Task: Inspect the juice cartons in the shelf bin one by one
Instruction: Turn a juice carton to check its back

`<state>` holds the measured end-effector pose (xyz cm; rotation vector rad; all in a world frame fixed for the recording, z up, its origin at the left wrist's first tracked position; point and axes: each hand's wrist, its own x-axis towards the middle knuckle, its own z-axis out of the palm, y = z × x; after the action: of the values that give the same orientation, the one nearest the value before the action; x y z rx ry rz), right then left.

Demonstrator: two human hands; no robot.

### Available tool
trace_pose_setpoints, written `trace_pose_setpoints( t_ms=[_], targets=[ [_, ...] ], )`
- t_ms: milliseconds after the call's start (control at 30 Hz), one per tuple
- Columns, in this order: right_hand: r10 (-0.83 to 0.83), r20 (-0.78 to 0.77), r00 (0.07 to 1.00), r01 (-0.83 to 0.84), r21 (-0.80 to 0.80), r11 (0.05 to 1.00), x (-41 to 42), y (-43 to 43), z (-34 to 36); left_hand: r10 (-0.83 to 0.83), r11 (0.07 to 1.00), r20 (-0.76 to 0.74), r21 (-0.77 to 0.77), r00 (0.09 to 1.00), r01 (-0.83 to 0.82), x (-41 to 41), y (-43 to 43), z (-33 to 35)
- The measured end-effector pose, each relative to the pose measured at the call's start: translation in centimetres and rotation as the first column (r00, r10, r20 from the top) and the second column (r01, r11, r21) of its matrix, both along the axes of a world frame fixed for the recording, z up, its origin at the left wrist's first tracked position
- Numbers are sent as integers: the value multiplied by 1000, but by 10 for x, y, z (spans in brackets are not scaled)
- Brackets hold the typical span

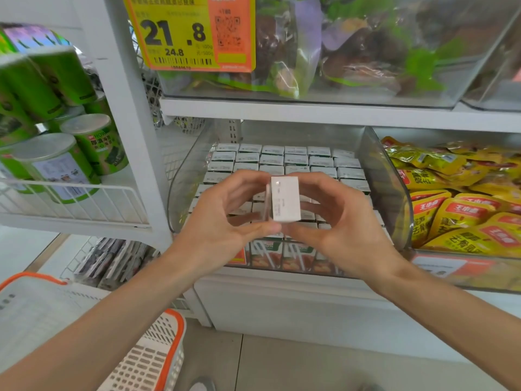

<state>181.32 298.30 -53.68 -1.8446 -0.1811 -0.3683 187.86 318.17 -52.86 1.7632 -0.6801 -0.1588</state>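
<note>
Juice carton [284, 199] held by both hands, white printed end up; print unreadable.

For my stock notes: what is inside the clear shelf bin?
Rows of juice cartons stand upright in the clear bin, white tops up. The held carton, the left hand and the right hand cover the middle rows, so any gap there cannot be seen.

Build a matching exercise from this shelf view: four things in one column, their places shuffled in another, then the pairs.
1. juice carton
2. green cans
3. yellow snack bags
4. orange-rimmed basket

A. bottom left, near the floor
B. wire shelf, left
C. held between left hand and right hand
D. right of the carton bin

Pairs: 1-C; 2-B; 3-D; 4-A
</note>
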Motion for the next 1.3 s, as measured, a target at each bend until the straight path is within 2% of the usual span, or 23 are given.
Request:
trace_pose_setpoints(
  t_ms=[100,233,300,433,567,667,800,933,1067,1167,1300],
  targets=[
    [-36,81,996,43,-87,995,1,-1,-3,9,1000,40,-9,999,-9,1,-2,-2],
    [-47,115,992,64,-156,986,1,-3,-5,4,1000,53,-9,999,-4,2,-2,-3],
    [-38,96,995,51,-136,989,1,-3,-6,7,1000,47,-22,999,-6,2,-2,-3],
    [-38,26,999,36,59,998,3,1,-6,94,989,-22,-109,995,-96,1,-3,-1],
    [-43,42,998,45,-55,997,3,10,-8,183,974,-70,-125,981,-191,-2,-8,-4],
    [-65,94,993,72,-78,994,4,9,-7,168,977,-77,-117,983,-176,-3,-9,-5],
    [-44,158,986,58,-84,995,3,4,-5,100,987,-15,-126,995,-101,0,-5,-1],
    [-48,177,983,75,-149,986,2,3,-5,125,987,82,-112,989,-116,1,-3,-2],
    [-74,226,971,115,-173,978,2,0,-4,150,984,97,-107,984,-139,0,-4,-3],
    [-86,171,982,110,-138,984,2,1,-4,165,983,108,-96,980,-155,0,-5,-3],
    [-106,-14,994,107,17,994,1,4,1,150,986,106,-95,983,-140,0,-5,0]
  ],
)
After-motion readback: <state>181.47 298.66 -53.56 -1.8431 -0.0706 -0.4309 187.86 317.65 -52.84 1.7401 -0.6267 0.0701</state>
